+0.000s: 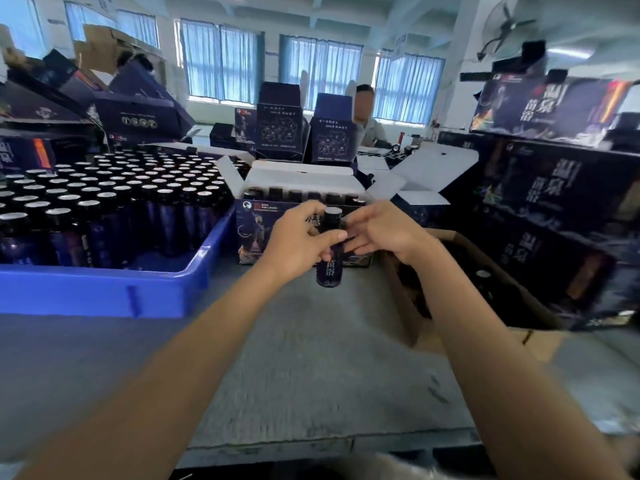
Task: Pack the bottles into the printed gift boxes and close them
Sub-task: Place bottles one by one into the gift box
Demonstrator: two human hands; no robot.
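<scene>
**Dark blue bottle held upright in front of the open gift box**

The grey tabletop (311,358) carries everything. On its left side stands a blue plastic crate (104,292), filled with many upright dark bottles (104,188), all with the cap up. On the right, closed printed boxes (540,188) are stacked. Below this stack is a brown cardboard box (408,306), open at the top; its inside is too dark to tell the contents.

In the middle stands the open gift box (256,223), with its white flaps raised. A row of bottle caps shows inside it, along the near wall.

The left hand (298,244) grips one bottle (330,268), with the thumb across its front. The right hand (384,233) touches the side of the bottle with nearly straight fingers. This bottle is in the air above the tabletop, just in front of the gift box. Its long axis is vertical and its cap points up.
</scene>
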